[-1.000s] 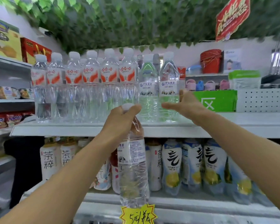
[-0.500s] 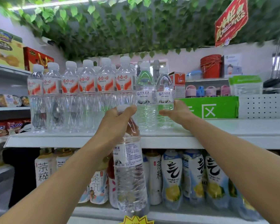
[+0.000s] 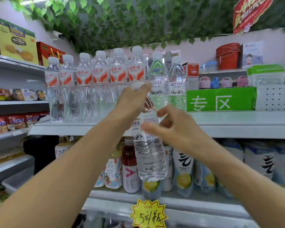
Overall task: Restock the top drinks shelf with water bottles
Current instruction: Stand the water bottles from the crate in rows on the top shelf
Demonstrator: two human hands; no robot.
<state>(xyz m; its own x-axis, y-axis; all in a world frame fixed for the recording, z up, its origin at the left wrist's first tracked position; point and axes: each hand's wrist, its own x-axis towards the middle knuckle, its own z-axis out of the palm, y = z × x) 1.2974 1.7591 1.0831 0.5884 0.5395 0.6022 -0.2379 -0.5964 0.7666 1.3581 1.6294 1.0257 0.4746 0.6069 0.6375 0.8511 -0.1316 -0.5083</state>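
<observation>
We see the left hand (image 3: 132,102) clasped round the neck and white cap of a clear plastic water bottle with a white label (image 3: 148,145), which hangs upright in front of the white top shelf's front edge (image 3: 237,129), not standing on it. The right hand (image 3: 176,129) is at the bottle's label with fingers loosely spread; whether it touches the bottle we cannot tell. On the shelf's left part stands a row of clear bottles with red-and-white labels (image 3: 100,76), and just right of them two green-tinted bottles (image 3: 158,83) beside a green sign box (image 3: 220,99)
</observation>
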